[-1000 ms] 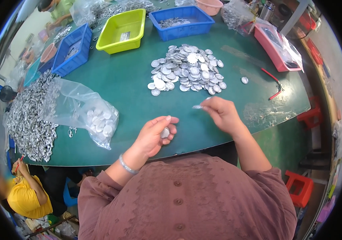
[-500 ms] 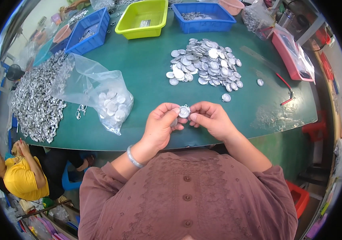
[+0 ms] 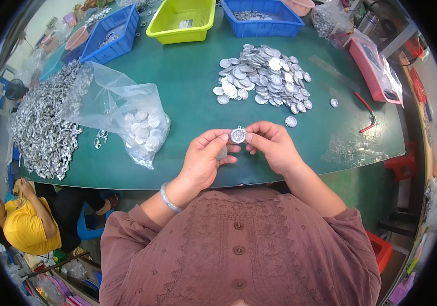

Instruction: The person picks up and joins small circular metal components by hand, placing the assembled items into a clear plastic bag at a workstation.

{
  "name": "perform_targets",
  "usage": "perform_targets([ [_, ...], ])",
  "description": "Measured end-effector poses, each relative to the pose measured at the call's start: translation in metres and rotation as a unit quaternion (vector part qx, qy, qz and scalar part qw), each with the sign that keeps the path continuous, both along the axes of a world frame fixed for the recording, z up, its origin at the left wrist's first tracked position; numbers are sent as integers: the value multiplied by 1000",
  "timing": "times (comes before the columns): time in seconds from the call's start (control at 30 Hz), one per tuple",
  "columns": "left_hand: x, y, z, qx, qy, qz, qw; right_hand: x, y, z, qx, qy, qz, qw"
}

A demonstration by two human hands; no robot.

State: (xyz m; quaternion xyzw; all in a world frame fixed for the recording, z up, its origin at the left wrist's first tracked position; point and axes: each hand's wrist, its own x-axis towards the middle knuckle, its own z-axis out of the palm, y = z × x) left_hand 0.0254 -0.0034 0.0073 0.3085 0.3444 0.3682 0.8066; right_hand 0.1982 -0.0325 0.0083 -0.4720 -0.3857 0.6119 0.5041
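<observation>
Between my two hands, over the near edge of the table, is a round silver medallion point(image 3: 238, 134) with a small loop at its top. My left hand point(image 3: 205, 155) pinches its left side with thumb and finger, and a second silver disc point(image 3: 222, 153) sits in the curled fingers below. From the right, the thumb and forefinger of my right hand point(image 3: 273, 145) grip the medallion's other edge. A large heap of similar medallions point(image 3: 264, 76) lies beyond my hands. Two single ones lie apart to its right, one of them a loose medallion point(image 3: 291, 121) near the heap.
Left of my hands, a clear plastic bag point(image 3: 144, 130) holds pale discs beside a big pile of silver clasps point(image 3: 47, 122). Farther back stand a yellow-green basin point(image 3: 180, 35) and blue trays point(image 3: 263, 29). A red-handled tool point(image 3: 365, 109) and a pink tray point(image 3: 369, 71) lie right. A person in yellow point(image 3: 32, 224) sits lower left.
The held medallion has risen slightly, and its face now shows more fully between my fingertips. My right hand has shifted a little up and to the right.
</observation>
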Motion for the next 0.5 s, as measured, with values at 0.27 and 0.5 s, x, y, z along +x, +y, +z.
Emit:
perform_targets([
  [0.27,2,1,-1,7,0,-13,1000,2,1,2,7,-43,-4,999],
  [0.5,3,4,-3,4,25,-22,999,3,3,2,-5,-7,3,1000],
])
